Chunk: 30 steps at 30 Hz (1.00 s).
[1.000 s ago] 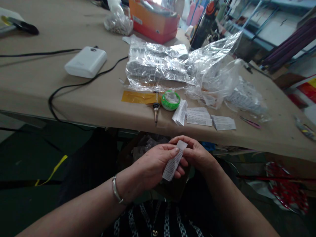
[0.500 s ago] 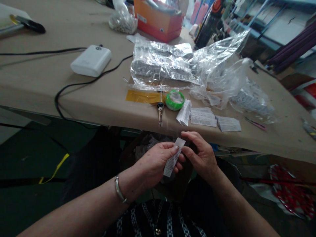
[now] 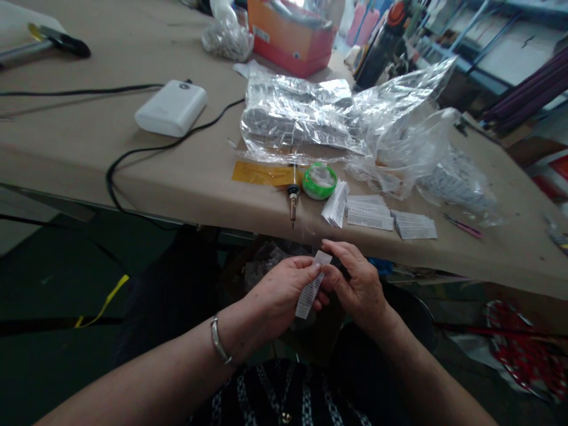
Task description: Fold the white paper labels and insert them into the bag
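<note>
My left hand pinches a narrow white printed label between thumb and fingers, over the gap in front of the table edge. The label slants, its upper end plain and its lower part covered in small print. My right hand is close against it, the thumb at the label's right edge and the fingers spread past its top end. On the table edge ahead lie fanned stacks of similar labels. A soldering-iron-like tool points towards me, beside a green round tub with whitish contents.
Clear plastic bags of grey bundles fill the table's middle. A white power bank with a black cable sits left. Pink tweezers lie right; an orange box stands behind. Below my hands is a container of greyish scraps.
My right hand has come slightly left, bringing its thumb against the label's edge. The left hand keeps its hold on the label. The whole view has shifted a little.
</note>
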Each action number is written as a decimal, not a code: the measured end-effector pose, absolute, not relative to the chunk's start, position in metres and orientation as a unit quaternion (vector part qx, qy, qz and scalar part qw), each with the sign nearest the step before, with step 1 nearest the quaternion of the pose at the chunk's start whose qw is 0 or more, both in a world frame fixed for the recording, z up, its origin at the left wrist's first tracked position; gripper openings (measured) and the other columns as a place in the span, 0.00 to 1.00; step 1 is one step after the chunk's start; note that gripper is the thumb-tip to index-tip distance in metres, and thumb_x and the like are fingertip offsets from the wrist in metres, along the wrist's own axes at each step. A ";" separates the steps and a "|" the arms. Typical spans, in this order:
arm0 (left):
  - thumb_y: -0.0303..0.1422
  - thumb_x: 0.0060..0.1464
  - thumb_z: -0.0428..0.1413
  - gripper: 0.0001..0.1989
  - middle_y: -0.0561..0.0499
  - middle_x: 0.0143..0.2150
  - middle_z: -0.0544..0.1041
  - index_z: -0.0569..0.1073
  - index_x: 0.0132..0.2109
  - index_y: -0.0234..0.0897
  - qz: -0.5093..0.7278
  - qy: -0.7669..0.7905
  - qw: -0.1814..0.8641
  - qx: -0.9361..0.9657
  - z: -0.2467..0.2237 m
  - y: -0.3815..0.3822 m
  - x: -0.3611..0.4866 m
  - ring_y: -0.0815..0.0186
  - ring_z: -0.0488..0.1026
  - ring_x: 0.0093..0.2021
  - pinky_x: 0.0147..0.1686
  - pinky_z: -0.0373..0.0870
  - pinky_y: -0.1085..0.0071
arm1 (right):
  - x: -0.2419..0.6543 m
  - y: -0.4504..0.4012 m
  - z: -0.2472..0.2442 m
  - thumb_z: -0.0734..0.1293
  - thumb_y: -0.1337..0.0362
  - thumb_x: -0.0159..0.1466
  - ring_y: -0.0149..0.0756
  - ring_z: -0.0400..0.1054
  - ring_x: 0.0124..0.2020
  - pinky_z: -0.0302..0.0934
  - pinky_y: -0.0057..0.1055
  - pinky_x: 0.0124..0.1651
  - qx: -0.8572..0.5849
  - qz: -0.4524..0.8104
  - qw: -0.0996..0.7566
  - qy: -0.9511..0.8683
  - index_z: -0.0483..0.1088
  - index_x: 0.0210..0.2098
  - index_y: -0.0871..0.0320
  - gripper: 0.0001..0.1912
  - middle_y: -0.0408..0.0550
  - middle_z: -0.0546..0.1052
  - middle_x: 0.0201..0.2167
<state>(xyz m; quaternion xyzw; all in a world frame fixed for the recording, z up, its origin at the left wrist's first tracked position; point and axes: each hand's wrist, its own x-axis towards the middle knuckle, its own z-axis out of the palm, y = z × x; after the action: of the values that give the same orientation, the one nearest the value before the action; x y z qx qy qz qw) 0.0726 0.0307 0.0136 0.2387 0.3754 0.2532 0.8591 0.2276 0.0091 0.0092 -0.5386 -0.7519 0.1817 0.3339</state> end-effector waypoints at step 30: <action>0.38 0.55 0.54 0.12 0.53 0.25 0.71 0.72 0.31 0.33 0.393 0.417 0.754 0.321 0.008 0.037 0.046 0.74 0.65 0.24 0.25 0.62 0.77 | 0.180 0.048 0.002 0.69 0.61 0.56 0.25 0.62 0.18 0.60 0.23 0.21 -0.485 0.604 0.472 -0.420 0.69 0.28 0.58 0.07 0.40 0.73 0.24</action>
<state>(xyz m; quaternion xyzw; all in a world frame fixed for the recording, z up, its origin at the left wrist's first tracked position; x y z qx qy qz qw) 0.0458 0.0372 0.0084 0.3205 0.4166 0.3934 0.7543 0.1797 0.0483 0.0016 -0.4852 -0.4198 0.6044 0.4722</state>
